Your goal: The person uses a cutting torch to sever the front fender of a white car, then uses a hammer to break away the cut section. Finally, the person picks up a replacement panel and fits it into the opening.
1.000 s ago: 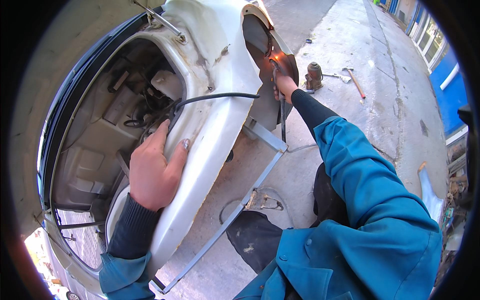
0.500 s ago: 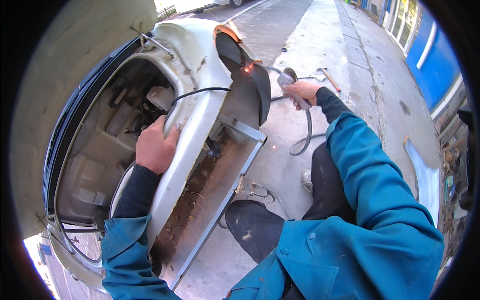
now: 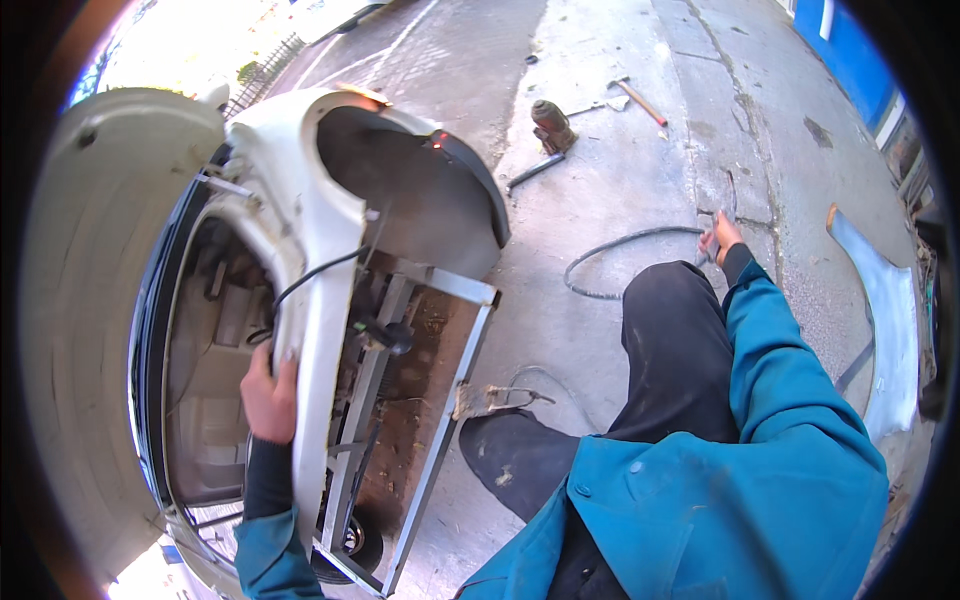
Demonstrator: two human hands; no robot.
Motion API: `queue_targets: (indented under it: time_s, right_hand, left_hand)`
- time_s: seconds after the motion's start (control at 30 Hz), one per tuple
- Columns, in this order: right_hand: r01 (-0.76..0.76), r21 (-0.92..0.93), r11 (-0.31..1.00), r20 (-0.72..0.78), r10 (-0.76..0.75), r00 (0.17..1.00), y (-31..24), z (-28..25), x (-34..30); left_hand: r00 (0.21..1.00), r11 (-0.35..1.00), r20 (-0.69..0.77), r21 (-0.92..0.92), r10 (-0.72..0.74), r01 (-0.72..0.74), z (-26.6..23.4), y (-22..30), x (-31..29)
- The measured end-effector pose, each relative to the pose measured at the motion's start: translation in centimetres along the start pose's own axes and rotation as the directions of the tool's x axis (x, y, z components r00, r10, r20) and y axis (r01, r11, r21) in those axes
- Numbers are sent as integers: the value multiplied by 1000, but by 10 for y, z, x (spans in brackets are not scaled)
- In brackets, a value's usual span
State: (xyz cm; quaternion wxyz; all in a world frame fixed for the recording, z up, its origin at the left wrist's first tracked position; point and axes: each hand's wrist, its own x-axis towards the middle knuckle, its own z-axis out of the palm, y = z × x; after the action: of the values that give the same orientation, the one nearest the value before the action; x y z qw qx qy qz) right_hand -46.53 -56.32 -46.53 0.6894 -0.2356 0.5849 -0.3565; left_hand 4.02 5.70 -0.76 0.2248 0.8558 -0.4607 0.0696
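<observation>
My left hand [image 3: 268,400] grips the inner edge of the white car body panel [image 3: 322,330], thumb outside, fingers partly hidden behind the lip. Out to the right, away from the car, my right hand [image 3: 722,240] is closed round what looks like a welding torch [image 3: 730,195], its curved neck pointing up. A dark cable [image 3: 600,243] loops left from that hand and round over the ground. Red spots glow on the edge of the dark wheel arch liner [image 3: 462,150], in the car's front section, and faint haze hangs in the arch.
A metal frame [image 3: 425,470] runs along the car's near side, with a clamp [image 3: 490,400] on it by my knee. An angle grinder [image 3: 553,128] and a hammer [image 3: 642,103] lie on the concrete. A pale fender panel [image 3: 880,320] lies at right.
My right hand has swung right and back from the wheel arch with the torch. The view has shifted, and my left hand stays on the panel edge.
</observation>
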Motion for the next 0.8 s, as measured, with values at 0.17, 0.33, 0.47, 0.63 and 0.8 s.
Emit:
queue_targets:
  time_s: [0.17, 0.33, 0.47, 0.63, 0.8]
  right_hand:
    - [-92, -778, 622, -254, -176, 951, 46, -89, 59]
    - [-18, -990, -143, 23, -281, 959, -24, -88, 96]
    - [241, -968, -66, 243, -477, 845, -85, -9, 191]
    - [341, -940, -3, 306, -452, 838, -122, 89, 308]
    - [294, -952, -82, 302, -401, 865, -144, 149, 380]
  left_hand:
    - [969, 973, 115, 100, -217, 206, -2, -2, 6]
    - [877, 866, 21, 173, -480, 470, 10, -17, 8]
    - [842, 821, -24, 205, -539, 532, 10, -44, 22]
    - [786, 786, -49, 25, -616, 617, 0, -69, 34]
    - [730, 727, -117, 75, -673, 683, -9, -68, 32]
